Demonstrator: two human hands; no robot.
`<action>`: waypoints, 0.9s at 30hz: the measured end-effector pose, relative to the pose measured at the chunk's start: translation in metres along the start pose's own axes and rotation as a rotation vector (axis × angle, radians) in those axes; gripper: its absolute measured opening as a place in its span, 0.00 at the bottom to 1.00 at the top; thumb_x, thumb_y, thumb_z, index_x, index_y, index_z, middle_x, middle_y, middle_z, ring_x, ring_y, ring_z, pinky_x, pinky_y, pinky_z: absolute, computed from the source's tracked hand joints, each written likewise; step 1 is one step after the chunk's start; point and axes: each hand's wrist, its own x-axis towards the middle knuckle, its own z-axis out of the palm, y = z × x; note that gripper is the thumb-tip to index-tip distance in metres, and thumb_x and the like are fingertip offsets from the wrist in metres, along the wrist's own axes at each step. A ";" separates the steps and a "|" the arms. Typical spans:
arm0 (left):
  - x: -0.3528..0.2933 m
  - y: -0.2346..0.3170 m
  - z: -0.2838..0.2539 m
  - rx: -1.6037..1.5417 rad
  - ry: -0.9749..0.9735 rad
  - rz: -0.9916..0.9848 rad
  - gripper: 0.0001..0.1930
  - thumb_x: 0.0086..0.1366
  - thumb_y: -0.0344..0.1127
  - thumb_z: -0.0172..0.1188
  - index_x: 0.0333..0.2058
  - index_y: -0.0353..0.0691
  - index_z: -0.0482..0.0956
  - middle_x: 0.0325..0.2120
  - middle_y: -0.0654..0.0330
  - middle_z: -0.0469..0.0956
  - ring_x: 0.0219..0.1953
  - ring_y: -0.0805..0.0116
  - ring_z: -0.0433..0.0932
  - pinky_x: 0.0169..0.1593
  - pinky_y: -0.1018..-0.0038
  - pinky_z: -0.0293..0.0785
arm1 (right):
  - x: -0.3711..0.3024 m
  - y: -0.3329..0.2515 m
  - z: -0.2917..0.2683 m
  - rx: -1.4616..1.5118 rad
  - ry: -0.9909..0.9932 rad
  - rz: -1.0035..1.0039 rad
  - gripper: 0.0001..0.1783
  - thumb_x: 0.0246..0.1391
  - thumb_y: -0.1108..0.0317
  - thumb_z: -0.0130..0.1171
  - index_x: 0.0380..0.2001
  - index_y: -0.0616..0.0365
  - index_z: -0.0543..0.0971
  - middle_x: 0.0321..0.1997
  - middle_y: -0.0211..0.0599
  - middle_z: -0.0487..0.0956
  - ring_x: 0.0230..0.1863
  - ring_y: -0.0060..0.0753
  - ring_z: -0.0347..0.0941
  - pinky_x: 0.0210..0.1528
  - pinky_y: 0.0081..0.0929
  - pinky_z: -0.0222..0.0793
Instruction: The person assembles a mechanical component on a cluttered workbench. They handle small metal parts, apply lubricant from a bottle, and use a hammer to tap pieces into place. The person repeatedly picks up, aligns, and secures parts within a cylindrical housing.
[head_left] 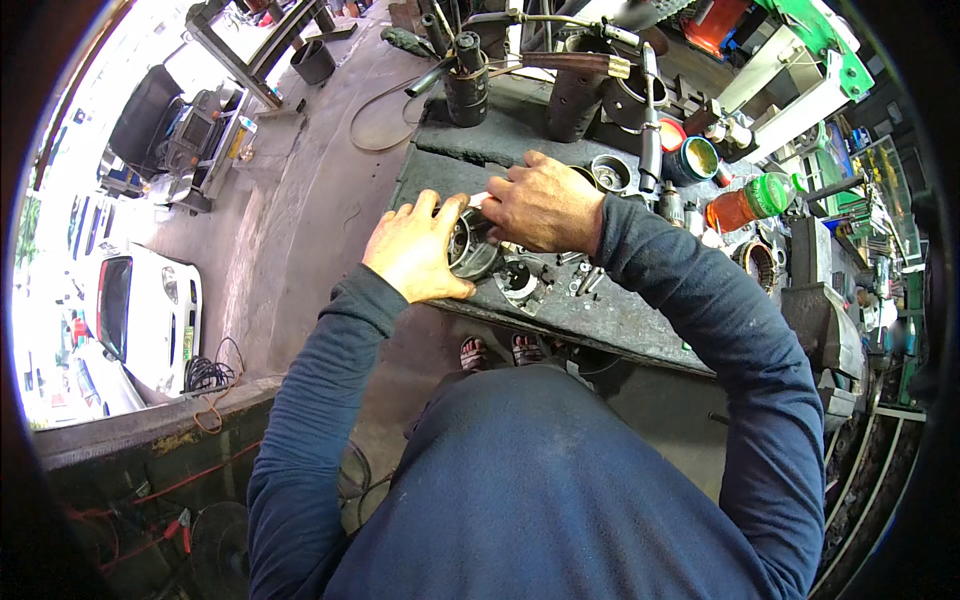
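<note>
The round metal housing (470,255) sits near the edge of the dark workbench (640,318) in front of me. My left hand (415,248) is around its left side, fingers spread wide and thumb at the near edge, holding it. My right hand (545,205) is over its far right rim, fingers bent in; a small white piece (478,200) shows at their tips, but I cannot tell whether they pinch it. Just right of the housing lie a smaller metal part (517,284) and loose bolts (590,281). Farther right are a green-topped bottle (740,204) of orange-red liquid and a blue-rimmed tin (697,160). Well off to my left, a white car (150,315) bears a greenish plate (188,343), its marking too small to read.
</note>
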 end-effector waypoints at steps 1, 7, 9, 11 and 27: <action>-0.001 0.002 -0.002 0.024 0.008 0.005 0.59 0.43 0.58 0.84 0.70 0.37 0.68 0.61 0.45 0.73 0.60 0.42 0.79 0.61 0.52 0.78 | -0.001 0.000 0.000 0.013 0.063 -0.038 0.11 0.63 0.57 0.61 0.43 0.48 0.83 0.39 0.34 0.85 0.47 0.40 0.85 0.54 0.42 0.75; 0.005 0.000 0.004 0.030 0.029 0.042 0.58 0.43 0.58 0.84 0.71 0.42 0.67 0.62 0.45 0.72 0.60 0.40 0.78 0.60 0.47 0.80 | 0.008 0.004 -0.012 0.045 -0.241 -0.005 0.13 0.64 0.56 0.61 0.47 0.48 0.81 0.48 0.34 0.84 0.48 0.41 0.85 0.56 0.45 0.75; 0.006 0.004 -0.001 0.031 -0.013 0.048 0.57 0.43 0.57 0.85 0.70 0.40 0.68 0.60 0.45 0.73 0.59 0.40 0.79 0.60 0.49 0.81 | 0.003 0.005 -0.011 0.069 -0.133 -0.006 0.14 0.64 0.58 0.60 0.50 0.47 0.80 0.49 0.34 0.84 0.49 0.41 0.86 0.56 0.45 0.76; 0.011 -0.001 -0.002 0.058 -0.060 0.083 0.57 0.42 0.56 0.85 0.69 0.37 0.68 0.59 0.44 0.74 0.58 0.40 0.79 0.60 0.50 0.81 | -0.003 0.007 -0.011 0.049 -0.042 -0.050 0.16 0.65 0.60 0.60 0.54 0.45 0.79 0.50 0.33 0.83 0.49 0.42 0.86 0.57 0.46 0.76; 0.014 0.003 -0.007 0.211 -0.037 0.139 0.55 0.41 0.56 0.85 0.65 0.34 0.71 0.53 0.47 0.74 0.54 0.45 0.81 0.55 0.51 0.81 | 0.006 0.004 0.004 0.110 0.029 -0.097 0.14 0.64 0.54 0.61 0.38 0.53 0.86 0.38 0.37 0.88 0.45 0.46 0.88 0.52 0.48 0.79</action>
